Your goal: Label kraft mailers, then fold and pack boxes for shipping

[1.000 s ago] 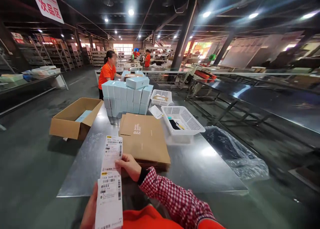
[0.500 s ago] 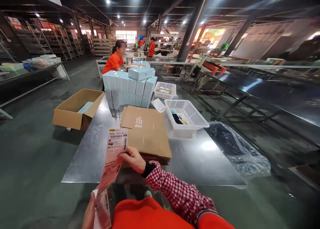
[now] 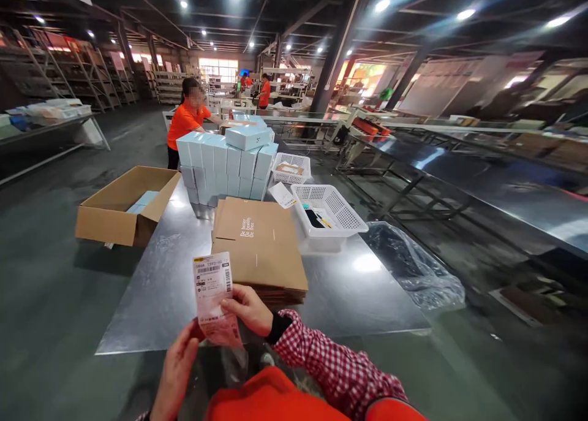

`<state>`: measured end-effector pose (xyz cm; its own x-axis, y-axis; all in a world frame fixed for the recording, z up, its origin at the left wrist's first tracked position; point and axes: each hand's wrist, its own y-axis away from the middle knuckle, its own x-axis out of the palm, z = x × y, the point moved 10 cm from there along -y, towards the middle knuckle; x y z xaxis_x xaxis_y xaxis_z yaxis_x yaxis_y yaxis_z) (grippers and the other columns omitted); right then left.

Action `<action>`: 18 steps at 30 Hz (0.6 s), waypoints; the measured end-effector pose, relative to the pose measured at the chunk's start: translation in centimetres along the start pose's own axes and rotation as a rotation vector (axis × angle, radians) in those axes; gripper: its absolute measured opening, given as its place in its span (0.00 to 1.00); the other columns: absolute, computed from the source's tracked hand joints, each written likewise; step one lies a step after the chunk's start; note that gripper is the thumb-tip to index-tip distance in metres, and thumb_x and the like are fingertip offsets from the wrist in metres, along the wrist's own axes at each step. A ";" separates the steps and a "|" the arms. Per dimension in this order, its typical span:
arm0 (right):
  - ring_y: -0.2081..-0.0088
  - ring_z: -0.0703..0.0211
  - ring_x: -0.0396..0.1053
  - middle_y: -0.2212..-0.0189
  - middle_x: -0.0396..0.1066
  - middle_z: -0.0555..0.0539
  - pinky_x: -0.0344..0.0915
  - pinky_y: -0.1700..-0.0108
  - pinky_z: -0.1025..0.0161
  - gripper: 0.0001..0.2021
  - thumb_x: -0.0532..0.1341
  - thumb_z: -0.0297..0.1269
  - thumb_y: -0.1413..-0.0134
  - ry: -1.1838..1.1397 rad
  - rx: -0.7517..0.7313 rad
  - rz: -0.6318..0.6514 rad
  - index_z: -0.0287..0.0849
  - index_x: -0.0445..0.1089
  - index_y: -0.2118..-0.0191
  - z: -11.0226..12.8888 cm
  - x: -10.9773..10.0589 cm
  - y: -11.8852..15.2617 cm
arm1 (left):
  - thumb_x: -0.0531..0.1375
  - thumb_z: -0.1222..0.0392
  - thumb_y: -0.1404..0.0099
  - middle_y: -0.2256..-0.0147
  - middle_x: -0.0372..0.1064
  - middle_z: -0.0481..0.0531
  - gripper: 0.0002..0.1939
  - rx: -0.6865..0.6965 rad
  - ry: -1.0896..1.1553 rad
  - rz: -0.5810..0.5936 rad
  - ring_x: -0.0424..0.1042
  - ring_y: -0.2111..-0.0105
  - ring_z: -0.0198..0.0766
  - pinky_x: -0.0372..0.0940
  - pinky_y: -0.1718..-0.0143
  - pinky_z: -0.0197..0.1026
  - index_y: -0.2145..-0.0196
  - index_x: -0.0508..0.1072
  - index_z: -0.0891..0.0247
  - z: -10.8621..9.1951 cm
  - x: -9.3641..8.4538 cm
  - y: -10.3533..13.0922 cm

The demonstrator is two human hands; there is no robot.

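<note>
A printed shipping label (image 3: pixel 211 289) hangs upright over the near edge of the steel table, its barcodes facing me. My right hand (image 3: pixel 250 311) pinches its right edge between thumb and fingers. At the lower left edge of the label, my left hand (image 3: pixel 178 363) has its fingertips closed on the paper, partly behind it. The label's lower part bends away below my hands. Just beyond lies a stack of flattened brown cartons (image 3: pixel 260 249) with white print on the top one.
Light-blue boxes (image 3: pixel 215 166) are piled behind the cartons, with a person (image 3: pixel 184 124) beside them. An open cardboard box (image 3: pixel 108 225) stands left. White baskets (image 3: pixel 328 228) and a loose label (image 3: pixel 282 195) sit right on the steel table (image 3: pixel 151 304). Clear plastic (image 3: pixel 413 274) lies beyond.
My left hand has come up from the bottom of the view to the label's lower edge. The long strip now shows shorter and lower. The view has swung slightly right.
</note>
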<state>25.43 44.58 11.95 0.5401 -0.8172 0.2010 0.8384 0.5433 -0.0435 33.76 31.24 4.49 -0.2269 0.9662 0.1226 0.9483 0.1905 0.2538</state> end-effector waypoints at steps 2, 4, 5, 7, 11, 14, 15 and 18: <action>0.63 0.58 0.69 0.65 0.74 0.47 0.65 0.56 0.59 0.21 0.66 0.52 0.54 -0.030 0.003 -0.032 0.38 0.73 0.61 0.0 0.0 0.0 | 0.66 0.46 0.49 0.59 0.77 0.55 0.23 0.062 -0.053 0.066 0.73 0.57 0.49 0.68 0.54 0.43 0.59 0.77 0.63 -2.5 1.7 -0.2; 0.64 0.58 0.68 0.66 0.73 0.48 0.65 0.58 0.60 0.23 0.67 0.52 0.56 -0.076 -0.010 -0.062 0.38 0.72 0.61 0.2 -0.2 0.0 | 0.66 0.47 0.48 0.63 0.77 0.54 0.20 0.069 -0.086 0.055 0.74 0.62 0.46 0.70 0.61 0.41 0.62 0.78 0.63 -3.1 2.5 -0.4; 0.64 0.58 0.68 0.66 0.73 0.48 0.65 0.58 0.60 0.23 0.67 0.52 0.56 -0.102 -0.020 -0.072 0.38 0.72 0.60 0.4 -0.4 0.1 | 0.65 0.47 0.48 0.64 0.77 0.53 0.19 0.072 -0.093 0.038 0.74 0.64 0.45 0.70 0.63 0.40 0.63 0.78 0.63 -3.0 2.7 -0.4; 0.64 0.58 0.69 0.66 0.73 0.47 0.65 0.58 0.60 0.23 0.67 0.52 0.56 -0.138 -0.038 -0.080 0.38 0.71 0.60 0.8 -0.6 0.2 | 0.66 0.47 0.48 0.67 0.76 0.51 0.18 0.082 -0.109 0.000 0.73 0.66 0.42 0.69 0.65 0.37 0.65 0.77 0.63 -2.7 2.7 -0.5; 0.65 0.58 0.69 0.65 0.73 0.47 0.65 0.58 0.59 0.22 0.67 0.51 0.55 -0.154 -0.066 -0.092 0.38 0.71 0.59 1.3 -1.0 0.2 | 0.66 0.45 0.49 0.71 0.75 0.50 0.19 0.081 -0.104 -0.034 0.72 0.69 0.41 0.69 0.66 0.37 0.68 0.77 0.64 -2.5 2.8 -0.4; 0.63 0.57 0.70 0.64 0.73 0.45 0.65 0.56 0.57 0.22 0.65 0.50 0.53 -0.126 -0.089 -0.083 0.37 0.70 0.58 1.5 -1.1 0.0 | 0.66 0.44 0.50 0.70 0.75 0.51 0.20 0.060 -0.088 -0.039 0.72 0.67 0.43 0.69 0.67 0.38 0.68 0.77 0.64 -2.8 2.8 -0.7; 0.62 0.56 0.70 0.63 0.73 0.45 0.66 0.55 0.56 0.23 0.64 0.50 0.52 -0.095 -0.102 -0.096 0.38 0.69 0.55 1.6 -1.3 0.0 | 0.66 0.43 0.50 0.69 0.76 0.51 0.21 0.052 -0.086 -0.047 0.73 0.67 0.43 0.69 0.67 0.38 0.68 0.77 0.64 -2.8 2.7 -0.8; 0.55 0.52 0.68 0.56 0.70 0.41 0.65 0.51 0.53 0.26 0.62 0.48 0.48 0.233 -0.225 -0.267 0.40 0.63 0.46 3.4 -2.7 0.9 | 0.65 0.41 0.50 0.68 0.76 0.52 0.23 0.033 -0.105 -0.078 0.73 0.65 0.45 0.69 0.65 0.39 0.66 0.76 0.64 -2.3 2.2 -1.4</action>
<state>24.50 47.98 14.70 0.2820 -0.9594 0.0087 0.9324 0.2719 -0.2380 31.45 32.67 6.59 -0.2770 0.9609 0.0020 0.9359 0.2694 0.2270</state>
